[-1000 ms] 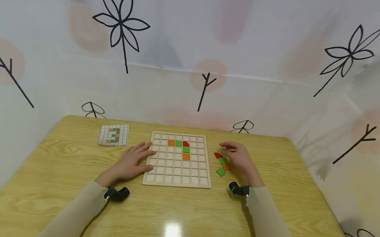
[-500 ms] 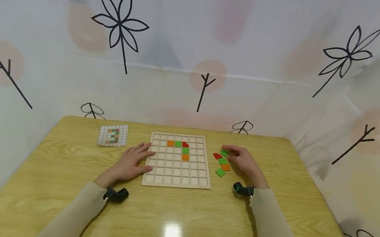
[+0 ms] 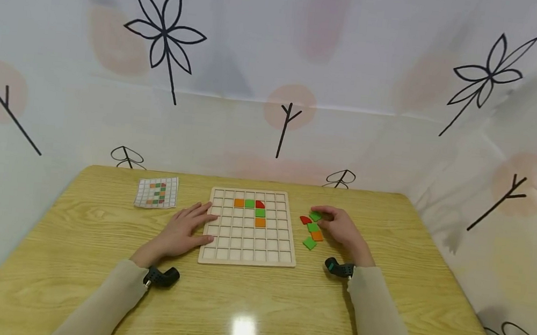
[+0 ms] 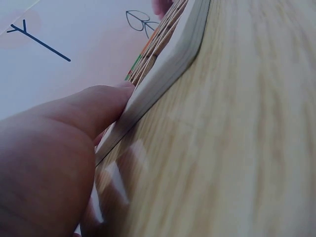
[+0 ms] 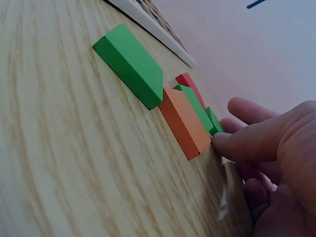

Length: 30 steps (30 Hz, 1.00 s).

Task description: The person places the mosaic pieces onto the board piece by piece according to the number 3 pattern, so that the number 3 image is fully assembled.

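My left hand rests with spread fingers against the left edge of a wooden grid board; its thumb lies on the board's rim in the left wrist view. Orange, green and red tiles sit in several of the board's cells, among them a red quarter-round. To the right of the board, my right hand pinches the farthest loose green tile between thumb and fingers. Close by lie a red piece, a second green tile, an orange tile and a nearer green tile.
A paper pattern card with a printed coloured grid lies at the back left of the wooden table. Patterned white cloth hangs behind and beside the table. Each wrist carries a small black camera.
My right hand first moved back to the right, uncovering the far green tile, then came in left with thumb and fingers around it. The left hand has stayed on the board.
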Tool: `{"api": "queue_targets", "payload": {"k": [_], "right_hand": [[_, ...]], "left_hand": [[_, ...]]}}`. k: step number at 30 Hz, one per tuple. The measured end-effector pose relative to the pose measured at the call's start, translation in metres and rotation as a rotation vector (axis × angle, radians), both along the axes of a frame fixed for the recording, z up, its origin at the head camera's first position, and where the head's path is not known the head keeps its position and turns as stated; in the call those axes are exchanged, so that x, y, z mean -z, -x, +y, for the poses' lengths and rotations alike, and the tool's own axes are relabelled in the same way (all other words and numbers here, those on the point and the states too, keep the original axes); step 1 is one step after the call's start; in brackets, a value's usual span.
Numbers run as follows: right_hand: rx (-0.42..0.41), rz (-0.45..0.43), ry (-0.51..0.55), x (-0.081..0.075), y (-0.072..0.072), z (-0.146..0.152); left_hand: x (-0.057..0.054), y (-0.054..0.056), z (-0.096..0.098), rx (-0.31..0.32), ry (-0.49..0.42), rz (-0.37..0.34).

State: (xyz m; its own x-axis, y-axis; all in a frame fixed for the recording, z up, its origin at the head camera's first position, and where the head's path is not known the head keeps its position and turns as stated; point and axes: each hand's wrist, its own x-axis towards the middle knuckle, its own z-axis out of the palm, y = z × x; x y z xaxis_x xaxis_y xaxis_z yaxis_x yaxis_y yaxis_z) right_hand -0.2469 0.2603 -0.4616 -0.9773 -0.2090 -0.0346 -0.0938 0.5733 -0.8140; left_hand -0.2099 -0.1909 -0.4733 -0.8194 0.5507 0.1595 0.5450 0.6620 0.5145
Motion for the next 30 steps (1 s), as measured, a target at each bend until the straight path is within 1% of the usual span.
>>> {"api": "queue_targets", "payload": {"k": [9,15,24,30], "right_hand": [[0.032,0.002,0.016,0.001,-0.001,-0.003],[0.051,0.005,0.004,0.0007,-0.0021,-0.0038],[0.048,0.003,0.015,0.0012,-0.003,0.0013],[0.038,-0.01,0.012,-0.003,-0.0008,-0.0007]], "left_hand": [[0.002,0.0002,-0.0009,-0.004,0.012,-0.001],[0.003,-0.0003,-0.0007,-0.005,0.012,0.0],[0.0049,0.0012,-0.0001,0.008,0.008,0.007],[0.0046,0.0026,-0.0013,0.004,0.011,0.012]]}}
